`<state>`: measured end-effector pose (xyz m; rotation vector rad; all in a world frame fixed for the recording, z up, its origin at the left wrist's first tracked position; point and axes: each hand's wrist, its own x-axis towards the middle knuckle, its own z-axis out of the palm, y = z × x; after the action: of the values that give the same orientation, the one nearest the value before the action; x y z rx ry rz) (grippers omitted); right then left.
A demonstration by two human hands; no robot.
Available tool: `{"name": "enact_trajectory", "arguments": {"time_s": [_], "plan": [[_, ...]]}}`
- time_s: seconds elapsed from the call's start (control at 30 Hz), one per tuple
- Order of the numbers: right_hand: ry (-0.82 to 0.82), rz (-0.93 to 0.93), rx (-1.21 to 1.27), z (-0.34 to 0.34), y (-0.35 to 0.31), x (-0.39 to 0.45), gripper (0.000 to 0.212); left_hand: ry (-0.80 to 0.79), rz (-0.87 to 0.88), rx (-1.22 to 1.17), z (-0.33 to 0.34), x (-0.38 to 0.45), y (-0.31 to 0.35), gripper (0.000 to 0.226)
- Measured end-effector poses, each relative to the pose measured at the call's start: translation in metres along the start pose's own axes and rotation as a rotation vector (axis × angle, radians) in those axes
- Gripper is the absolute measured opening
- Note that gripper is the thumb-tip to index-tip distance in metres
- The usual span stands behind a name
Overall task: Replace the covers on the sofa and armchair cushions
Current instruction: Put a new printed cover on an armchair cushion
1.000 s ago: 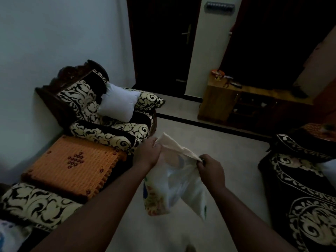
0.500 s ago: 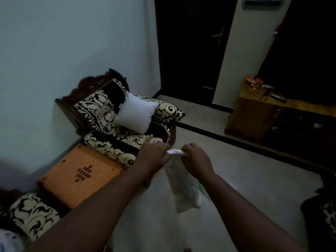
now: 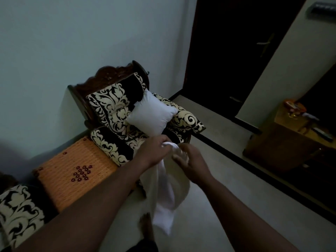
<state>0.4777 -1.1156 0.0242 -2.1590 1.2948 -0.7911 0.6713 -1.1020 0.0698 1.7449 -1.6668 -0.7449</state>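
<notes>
Fingers of left hand (image 3: 154,151) pinch white cover (image 3: 165,193); right hand (image 3: 190,160) fingers spread (relaxed) against it, near armchair (image 3: 116,110).

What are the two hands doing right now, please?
Left hand: grips the top of the white cushion cover.
Right hand: fingers loosely spread against the cover, no clear grip.

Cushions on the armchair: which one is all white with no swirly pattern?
The plain white cushion leaning on the armchair's backrest. The armchair's own cushions around it are black with cream swirls.
</notes>
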Motion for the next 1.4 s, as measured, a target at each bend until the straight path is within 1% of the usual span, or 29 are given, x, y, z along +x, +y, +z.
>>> {"name": "enact_trajectory", "arguments": {"time_s": [0.03, 0.07, 0.13, 0.17, 0.23, 0.33, 0.4, 0.47, 0.5, 0.53, 0.57, 0.6, 0.63, 0.67, 0.7, 0.77, 0.8, 0.83, 0.9, 0.97, 1.07, 1.2, 1.3, 1.33, 1.4], "plan": [[-0.018, -0.006, -0.006, 0.011, -0.004, 0.018, 0.041, -0.011, 0.025, 0.024, -0.001, 0.016, -0.003, 0.025], [-0.007, 0.013, -0.028, 0.02, -0.003, 0.033, 0.035, -0.01, 0.045, 0.043, -0.003, 0.031, -0.006, 0.027], [0.05, 0.083, -0.15, 0.032, 0.007, 0.062, 0.016, 0.002, 0.075, 0.053, -0.014, 0.058, -0.013, 0.028], [0.062, 0.139, -0.239, 0.034, 0.013, 0.075, 0.014, 0.007, 0.087, 0.046, -0.022, 0.07, -0.017, 0.028], [0.056, 0.221, -0.386, 0.041, 0.024, 0.105, 0.026, 0.018, 0.092, 0.028, -0.043, 0.097, -0.027, 0.025], [0.059, 0.326, -0.404, 0.049, 0.039, 0.144, 0.051, 0.12, 0.013, -0.027, -0.074, 0.135, -0.049, 0.017], [0.026, 0.43, -0.409, 0.055, 0.055, 0.169, 0.068, 0.234, -0.12, -0.068, -0.094, 0.159, -0.073, 0.013], [-0.037, 0.51, -0.487, 0.058, 0.068, 0.191, 0.08, 0.353, -0.284, -0.106, -0.112, 0.175, -0.106, 0.019], [-0.043, 0.522, -0.521, 0.057, 0.073, 0.203, 0.082, 0.399, -0.365, -0.129, -0.12, 0.181, -0.123, 0.023], [-0.031, 0.512, -0.522, 0.056, 0.075, 0.218, 0.078, 0.424, -0.437, -0.136, -0.127, 0.187, -0.141, 0.026], [-0.001, 0.487, -0.501, 0.056, 0.078, 0.233, 0.068, 0.426, -0.493, -0.118, -0.134, 0.192, -0.157, 0.028], [0.026, 0.451, -0.465, 0.055, 0.078, 0.249, 0.052, 0.408, -0.539, -0.084, -0.137, 0.195, -0.171, 0.03], [0.027, 0.416, -0.415, 0.056, 0.081, 0.268, 0.034, 0.387, -0.575, -0.044, -0.14, 0.2, -0.184, 0.031], [-0.003, 0.408, -0.346, 0.058, 0.082, 0.285, 0.022, 0.368, -0.597, 0.003, -0.141, 0.205, -0.196, 0.032], [-0.039, 0.402, -0.245, 0.064, 0.085, 0.303, 0.018, 0.356, -0.605, 0.062, -0.141, 0.209, -0.206, 0.032], [-0.096, 0.42, -0.011, 0.077, 0.091, 0.332, 0.021, 0.333, -0.599, 0.2, -0.139, 0.216, -0.22, 0.03], [-0.106, 0.431, 0.061, 0.085, 0.096, 0.347, 0.022, 0.331, -0.601, 0.254, -0.136, 0.222, -0.227, 0.03], [-0.098, 0.439, 0.11, 0.095, 0.106, 0.362, 0.023, 0.336, -0.602, 0.288, -0.134, 0.229, -0.233, 0.029], [-0.126, 0.467, 0.115, 0.117, 0.128, 0.391, 0.029, 0.327, -0.615, 0.306, -0.127, 0.244, -0.246, 0.027], [-0.225, 0.421, 0.018, 0.139, 0.154, 0.423, 0.027, 0.276, -0.657, 0.283, -0.119, 0.264, -0.258, 0.026], [-0.455, 0.354, -0.124, 0.173, 0.197, 0.473, 0.025, 0.238, -0.761, 0.233, -0.102, 0.3, -0.273, 0.028], [-0.689, 0.244, -0.161, 0.214, 0.255, 0.52, 0.028, 0.19, -0.948, 0.091, -0.076, 0.348, -0.286, 0.034], [-0.873, 0.243, -0.189, 0.243, 0.274, 0.552, 0.03, 0.218, -1.071, 0.02, -0.064, 0.374, -0.295, 0.038], [-0.901, 0.254, -0.19, 0.253, 0.279, 0.565, 0.032, 0.233, -1.103, -0.008, -0.06, 0.38, -0.299, 0.038], [-0.942, 0.259, -0.181, 0.272, 0.286, 0.589, 0.051, 0.287, -1.172, -0.091, -0.052, 0.392, -0.306, 0.037]]}}
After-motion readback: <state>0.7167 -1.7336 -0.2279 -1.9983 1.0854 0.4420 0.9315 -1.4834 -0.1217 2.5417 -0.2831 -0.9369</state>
